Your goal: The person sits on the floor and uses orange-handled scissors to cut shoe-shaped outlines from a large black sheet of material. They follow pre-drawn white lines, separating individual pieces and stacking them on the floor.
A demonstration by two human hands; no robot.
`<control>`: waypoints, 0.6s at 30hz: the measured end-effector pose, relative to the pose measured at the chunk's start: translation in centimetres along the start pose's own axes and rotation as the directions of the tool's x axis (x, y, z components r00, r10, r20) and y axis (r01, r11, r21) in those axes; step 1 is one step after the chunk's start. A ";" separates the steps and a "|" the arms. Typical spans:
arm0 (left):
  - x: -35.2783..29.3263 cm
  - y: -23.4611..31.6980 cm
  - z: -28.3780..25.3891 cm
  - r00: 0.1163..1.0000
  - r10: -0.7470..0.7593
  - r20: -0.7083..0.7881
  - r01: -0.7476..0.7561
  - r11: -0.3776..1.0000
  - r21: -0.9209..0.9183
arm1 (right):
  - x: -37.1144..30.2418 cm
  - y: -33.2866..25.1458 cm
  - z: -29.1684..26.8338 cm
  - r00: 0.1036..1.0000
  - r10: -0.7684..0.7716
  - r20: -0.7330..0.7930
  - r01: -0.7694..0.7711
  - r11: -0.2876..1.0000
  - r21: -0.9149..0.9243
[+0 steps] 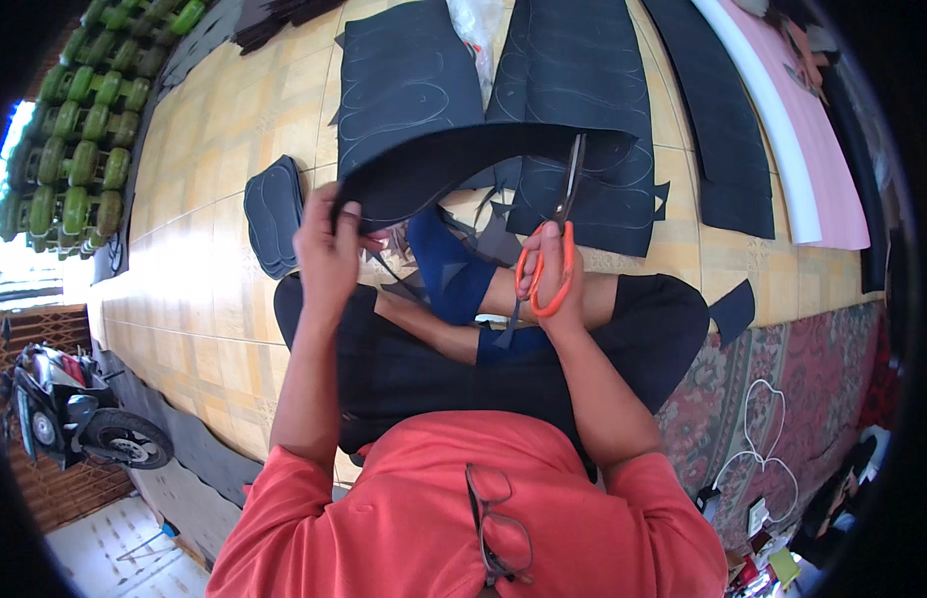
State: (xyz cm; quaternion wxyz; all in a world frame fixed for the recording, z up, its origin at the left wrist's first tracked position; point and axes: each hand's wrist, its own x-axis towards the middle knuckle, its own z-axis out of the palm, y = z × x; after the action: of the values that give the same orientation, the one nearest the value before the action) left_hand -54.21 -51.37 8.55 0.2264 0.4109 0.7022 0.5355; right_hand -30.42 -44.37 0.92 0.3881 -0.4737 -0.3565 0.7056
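My left hand (331, 239) pinches the left end of a long black foam strip (414, 179), which curves up and away to the right in front of me. Orange-handled scissors (570, 189) are gripped in my right hand (558, 274), blades pointing away. Their tips lie at the strip's right part; whether the blades touch it I cannot tell. Beyond lie black sheets (409, 75) marked with pale sole-shaped outlines. Left of my left hand rests a stack of cut black sole shapes (275, 216). Small black offcuts (495, 239) are scattered around my feet.
I sit cross-legged on a tiled floor (204, 259). Rolled white material (772, 130) and pink material (812, 130) lie at the right. A patterned rug (782, 389) with a white cable (758, 453) is at lower right. A motorcycle (75, 409) stands at far left.
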 end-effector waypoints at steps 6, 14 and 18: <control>2.4 -0.3 -5.7 0.979 -0.196 -0.063 0.179 0.962 -0.208 | -2.0 2.2 1.4 0.946 0.186 0.263 -0.168 0.982 -0.090; 0.3 -2.6 -10.2 0.924 -0.378 -0.059 0.356 0.906 -0.228 | -2.7 4.5 3.3 0.721 0.460 0.518 -0.459 0.877 -0.139; -2.0 -4.0 -12.0 0.880 -0.473 -0.032 0.446 0.848 -0.286 | -2.0 4.6 4.9 0.671 0.508 0.541 -0.520 0.842 -0.145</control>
State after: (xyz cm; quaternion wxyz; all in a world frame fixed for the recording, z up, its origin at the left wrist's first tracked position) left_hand -63.52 -60.20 8.49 0.3660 0.1685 0.7109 0.5764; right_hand -35.53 -48.85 -0.89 0.0572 -0.3225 -0.2985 0.8964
